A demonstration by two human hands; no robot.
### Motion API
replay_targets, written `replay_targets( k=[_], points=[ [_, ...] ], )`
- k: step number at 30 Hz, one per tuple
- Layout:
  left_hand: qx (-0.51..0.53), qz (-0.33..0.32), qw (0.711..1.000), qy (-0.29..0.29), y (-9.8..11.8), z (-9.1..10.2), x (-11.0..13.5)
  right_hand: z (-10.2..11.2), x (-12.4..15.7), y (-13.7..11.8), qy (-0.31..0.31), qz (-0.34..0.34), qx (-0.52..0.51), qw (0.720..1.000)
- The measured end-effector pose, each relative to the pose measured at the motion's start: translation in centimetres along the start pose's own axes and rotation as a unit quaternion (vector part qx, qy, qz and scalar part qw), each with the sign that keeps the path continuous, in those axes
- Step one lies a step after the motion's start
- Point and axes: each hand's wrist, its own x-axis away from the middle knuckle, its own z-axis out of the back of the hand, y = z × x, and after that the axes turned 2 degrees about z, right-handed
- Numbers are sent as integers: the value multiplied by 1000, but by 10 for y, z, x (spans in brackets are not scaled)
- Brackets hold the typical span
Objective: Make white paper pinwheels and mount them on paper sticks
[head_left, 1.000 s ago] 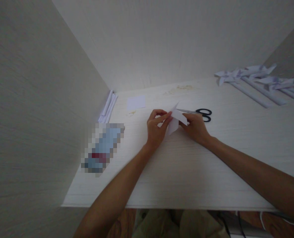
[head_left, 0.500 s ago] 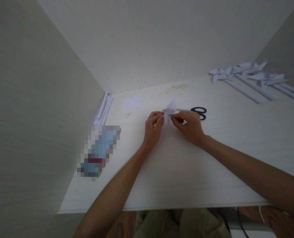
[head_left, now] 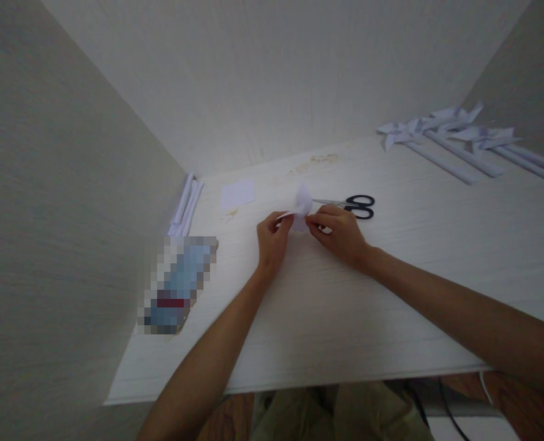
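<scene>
Above the white tabletop (head_left: pixel 327 324), my left hand (head_left: pixel 272 242) and right hand (head_left: pixel 344 237) both pinch one curled white paper (head_left: pixel 304 199), black-handled scissors (head_left: pixel 344 203) lying just beyond the right

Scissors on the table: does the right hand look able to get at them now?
Probably yes: the scissors lie just beyond the right hand, mostly uncovered. That hand is pinching the curled paper, though, so it would likely have to let go first.

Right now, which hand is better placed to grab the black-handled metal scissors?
Probably your right hand: it's beside the scissors, while your left hand is farther off, across the curled white paper. Both hold that paper, though.
</scene>
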Motion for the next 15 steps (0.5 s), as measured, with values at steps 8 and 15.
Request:
replay_targets(
  k=[8, 15],
  points=[
    [-17, 19, 999, 45, 5, -1, -1, 0, 0, 0, -24, 36, 27, 999],
    [-27, 18, 997, 64, 6, -4, -2, 1, -1, -3, -44, 33, 39, 998]
  ],
)
